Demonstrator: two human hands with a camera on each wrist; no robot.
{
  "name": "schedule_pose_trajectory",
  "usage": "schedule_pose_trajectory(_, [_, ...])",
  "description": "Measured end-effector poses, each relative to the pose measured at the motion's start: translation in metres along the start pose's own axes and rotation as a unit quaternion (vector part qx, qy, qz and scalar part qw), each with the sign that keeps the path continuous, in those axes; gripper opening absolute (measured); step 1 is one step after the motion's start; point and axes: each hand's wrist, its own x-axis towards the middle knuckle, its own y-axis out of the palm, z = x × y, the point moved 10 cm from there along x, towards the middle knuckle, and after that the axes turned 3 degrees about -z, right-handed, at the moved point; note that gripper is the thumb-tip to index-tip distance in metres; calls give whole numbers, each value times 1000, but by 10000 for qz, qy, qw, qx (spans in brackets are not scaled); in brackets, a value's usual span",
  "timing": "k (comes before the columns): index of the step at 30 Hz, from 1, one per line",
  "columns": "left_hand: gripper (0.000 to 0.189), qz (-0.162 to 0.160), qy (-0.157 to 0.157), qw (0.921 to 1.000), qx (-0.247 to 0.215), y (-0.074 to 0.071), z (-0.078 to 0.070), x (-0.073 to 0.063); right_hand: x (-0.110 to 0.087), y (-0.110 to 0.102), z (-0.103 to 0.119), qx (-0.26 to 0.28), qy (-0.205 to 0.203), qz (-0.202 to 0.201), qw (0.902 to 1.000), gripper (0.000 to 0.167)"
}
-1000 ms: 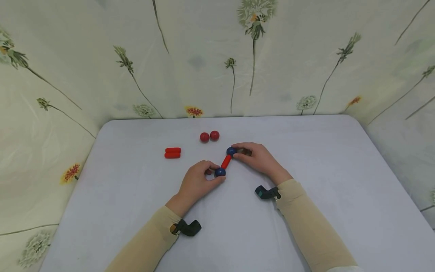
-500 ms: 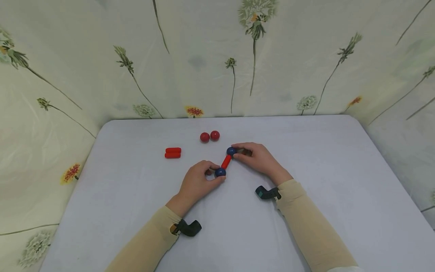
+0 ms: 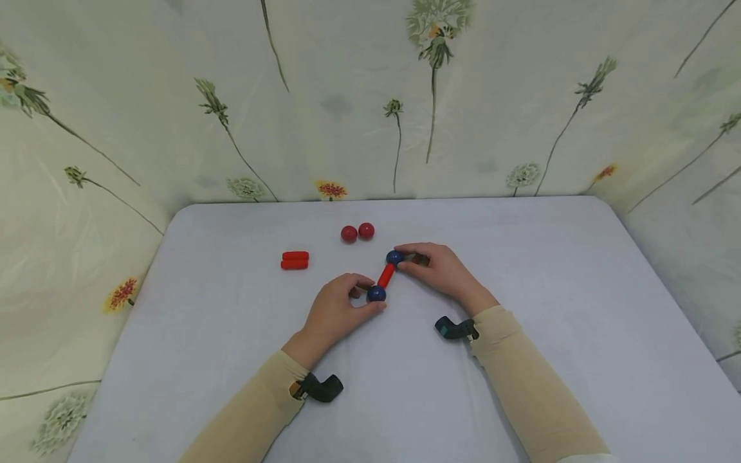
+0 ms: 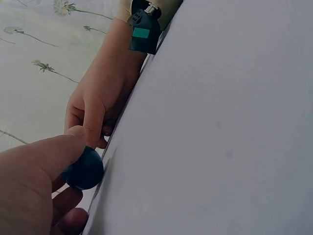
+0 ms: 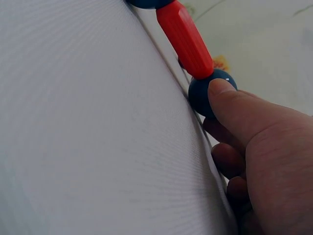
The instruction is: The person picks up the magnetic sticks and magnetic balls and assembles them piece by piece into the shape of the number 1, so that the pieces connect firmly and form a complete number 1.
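Note:
A short red rod [image 3: 386,276] joins two dark blue balls, one at each end, and slants across the middle of the table. My left hand [image 3: 338,308] pinches the nearer blue ball [image 3: 376,294] between thumb and fingers. At the farther blue ball [image 3: 395,257], my right hand [image 3: 440,270] grips with thumb and index finger. In the right wrist view the ridged red rod [image 5: 185,39] meets the ball [image 5: 201,95] under my thumb. The left wrist view shows the near ball [image 4: 85,169] against my left thumb; the rod is hidden there.
Two red balls [image 3: 357,232] sit side by side toward the back of the white table [image 3: 521,244]. Two red rods [image 3: 294,260] lie parallel, left of the hands. A flower-printed cloth [image 3: 347,96] hangs behind the table's back edge.
Almost nothing differs. The nearer blue ball and my left fingertips have shifted very slightly to the right; my right hand keeps its place and hold.

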Motion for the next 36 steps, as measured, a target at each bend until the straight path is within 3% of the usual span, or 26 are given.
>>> schedule_pose_trajectory(5, [49, -58, -175, 9994, -293, -7, 10, 1, 0, 0, 0, -2, 37, 56, 10000, 43])
schedule_pose_trajectory(10, [43, -290, -412, 9975, -489, -31, 20, 0, -1, 2, -2, -71, 118, 128, 9998, 43])
schedule_pose_trajectory(15, [41, -441, -625, 9959, -478, -53, 33, -3, 0, 2, -2, -82, 138, 115, 9998, 41])
schedule_pose_trajectory(26, [45, -727, -803, 9927, -521, -80, 60, -8, -1, 1, -1, -4, 58, 82, 9999, 41])
schedule_pose_trajectory(36, [37, -1382, -521, 9872, -603, -105, 79, -8, -1, 2, -1, 39, 96, 84, 9999, 41])
